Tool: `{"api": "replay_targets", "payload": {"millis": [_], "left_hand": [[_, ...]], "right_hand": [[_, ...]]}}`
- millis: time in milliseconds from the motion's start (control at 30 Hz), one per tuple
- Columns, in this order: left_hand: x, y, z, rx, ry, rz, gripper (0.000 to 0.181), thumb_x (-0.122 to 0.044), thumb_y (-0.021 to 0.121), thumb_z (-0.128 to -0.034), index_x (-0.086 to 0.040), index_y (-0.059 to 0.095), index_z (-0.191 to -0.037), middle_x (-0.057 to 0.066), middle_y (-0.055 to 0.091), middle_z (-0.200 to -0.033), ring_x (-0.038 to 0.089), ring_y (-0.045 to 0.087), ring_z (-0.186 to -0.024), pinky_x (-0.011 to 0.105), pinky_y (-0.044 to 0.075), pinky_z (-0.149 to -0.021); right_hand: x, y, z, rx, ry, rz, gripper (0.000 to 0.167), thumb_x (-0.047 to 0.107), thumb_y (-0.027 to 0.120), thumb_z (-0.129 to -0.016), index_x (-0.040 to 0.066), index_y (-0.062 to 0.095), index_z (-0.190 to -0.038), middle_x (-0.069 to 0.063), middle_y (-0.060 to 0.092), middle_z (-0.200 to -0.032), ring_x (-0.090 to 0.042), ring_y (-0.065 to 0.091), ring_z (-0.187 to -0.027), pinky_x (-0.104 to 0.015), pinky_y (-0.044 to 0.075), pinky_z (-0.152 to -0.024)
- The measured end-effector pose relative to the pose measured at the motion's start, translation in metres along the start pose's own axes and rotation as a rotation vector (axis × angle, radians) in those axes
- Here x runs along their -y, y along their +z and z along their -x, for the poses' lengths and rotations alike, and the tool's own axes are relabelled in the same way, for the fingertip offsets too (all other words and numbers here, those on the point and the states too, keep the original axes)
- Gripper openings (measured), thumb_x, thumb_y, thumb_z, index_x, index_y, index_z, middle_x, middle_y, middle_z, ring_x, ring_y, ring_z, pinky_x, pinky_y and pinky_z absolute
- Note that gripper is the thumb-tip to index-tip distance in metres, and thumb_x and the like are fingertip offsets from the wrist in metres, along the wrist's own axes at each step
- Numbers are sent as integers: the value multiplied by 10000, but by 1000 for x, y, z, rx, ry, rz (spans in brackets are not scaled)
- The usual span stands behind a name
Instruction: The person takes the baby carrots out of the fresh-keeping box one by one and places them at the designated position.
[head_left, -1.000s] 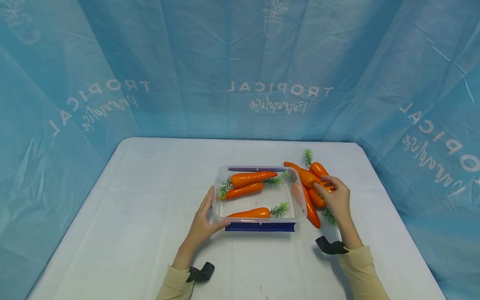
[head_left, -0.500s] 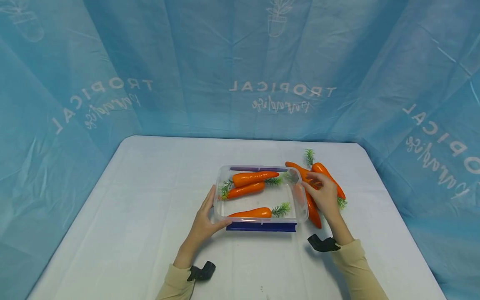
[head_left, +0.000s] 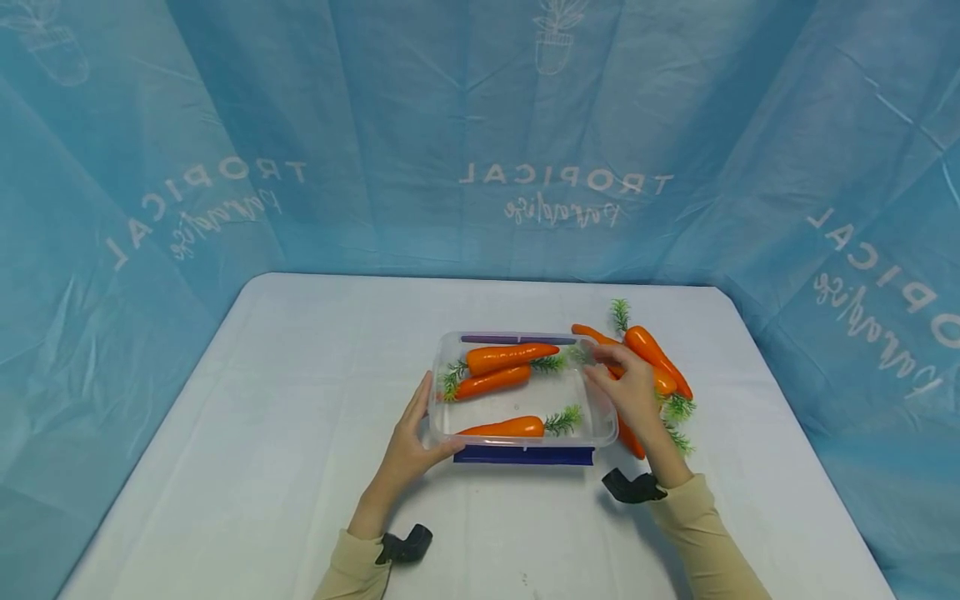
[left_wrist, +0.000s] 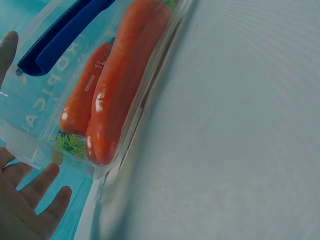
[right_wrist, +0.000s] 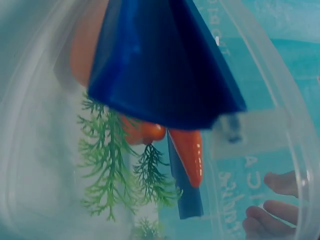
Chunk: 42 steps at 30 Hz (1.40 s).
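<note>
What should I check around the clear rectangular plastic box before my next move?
1. Box steadied: ok; the bare left hand touches its left end.
2. Orange carrots with green leafy tops inside the walls: ok; at least three show.
3. Space beyond the box's right end free: not ok; loose orange carrots lie there on the white-covered table.
4. Bare right hand holding something: cannot tell; its fingertips are at the right end, grip hidden.
</note>
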<state>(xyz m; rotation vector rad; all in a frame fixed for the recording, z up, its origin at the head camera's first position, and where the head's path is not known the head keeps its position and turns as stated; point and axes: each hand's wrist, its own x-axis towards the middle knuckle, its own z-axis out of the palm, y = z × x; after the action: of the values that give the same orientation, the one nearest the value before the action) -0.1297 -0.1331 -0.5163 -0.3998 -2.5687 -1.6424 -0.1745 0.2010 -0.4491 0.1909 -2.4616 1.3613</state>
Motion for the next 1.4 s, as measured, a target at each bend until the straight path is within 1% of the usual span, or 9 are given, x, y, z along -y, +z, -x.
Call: {"api": "replay_targets", "payload": {"millis": [200, 300, 400, 500, 633, 733, 833, 967, 1400], "left_hand": [[3, 1, 0, -2, 11, 0, 1060, -269, 817, -727, -263, 132, -1537, 0, 150, -1614, 257, 222, -1473, 493, 323, -1140], [2, 1, 0, -1, 11, 3, 1062, -264, 818, -725, -253, 134, -1538, 4, 149, -1615, 255, 217, -1474, 485, 322, -1141], [0, 0, 0, -7, 21, -4, 1059, -279, 815, -728, -251, 134, -1539, 6, 156, -1614, 259, 226, -1471, 480, 328, -1137], [-16, -4, 2, 2, 10, -5, 1039, -233, 805, -739, -157, 147, -1540, 69, 166, -1610, 300, 238, -1461, 496, 328, -1131], [-19, -4, 1, 12, -12, 3, 1040, -163, 804, -730, -85, 147, -1533, 119, 154, -1606, 324, 227, -1460, 512, 316, -1134], [-4, 0, 0, 3, -4, 8, 1066, -194, 817, -719, -166, 137, -1541, 61, 149, -1613, 288, 225, -1468, 500, 318, -1139], [-2, 0, 0, -2, 4, 12, 1065, -243, 819, -722, -235, 137, -1539, 10, 153, -1614, 257, 229, -1470, 483, 320, -1142], [-3, -1, 0, -2, 7, 11, 1058, -279, 814, -727, -261, 134, -1538, -6, 155, -1614, 261, 232, -1469, 489, 319, -1141], [-1, 0, 1, -5, 4, -5, 1052, -302, 809, -732, -258, 135, -1539, -6, 158, -1614, 269, 240, -1465, 502, 327, -1135]], "right_hand": [[3, 7, 0, 10, -15, -37, 294, 100, 751, -807, -21, 691, -1068, -189, 690, -1126, -312, 644, -973, -333, 559, -864], [8, 9, 0, 40, 0, -95, 293, 73, 736, -816, -30, 682, -1085, -209, 645, -1219, -342, 636, -1057, -430, 537, -929], [25, 9, 2, 86, 50, -147, 304, 34, 702, -836, -76, 652, -1115, -251, 590, -1283, -379, 577, -1166, -536, 472, -994], [35, 11, 1, 119, 68, -173, 313, -8, 683, -838, -108, 631, -1130, -290, 592, -1249, -409, 525, -1221, -566, 445, -1010], [21, 21, -1, 123, -11, -130, 314, 3, 710, -818, -83, 652, -1114, -258, 660, -1119, -383, 569, -1159, -531, 490, -962], [15, 28, -3, 119, -61, -83, 317, 14, 736, -795, -66, 669, -1094, -228, 687, -1066, -363, 611, -1089, -498, 494, -963], [17, 31, -3, 130, -75, -66, 318, 11, 747, -781, -65, 674, -1081, -218, 697, -1045, -357, 625, -1058, -491, 500, -957], [21, 35, -2, 148, -74, -38, 321, 20, 759, -771, -45, 682, -1076, -189, 706, -1039, -323, 647, -987, -481, 531, -904], [24, 45, 1, 236, -52, -4, 364, 64, 753, -792, -35, 661, -1130, -182, 693, -1096, -328, 648, -1026, -477, 536, -923]]}}
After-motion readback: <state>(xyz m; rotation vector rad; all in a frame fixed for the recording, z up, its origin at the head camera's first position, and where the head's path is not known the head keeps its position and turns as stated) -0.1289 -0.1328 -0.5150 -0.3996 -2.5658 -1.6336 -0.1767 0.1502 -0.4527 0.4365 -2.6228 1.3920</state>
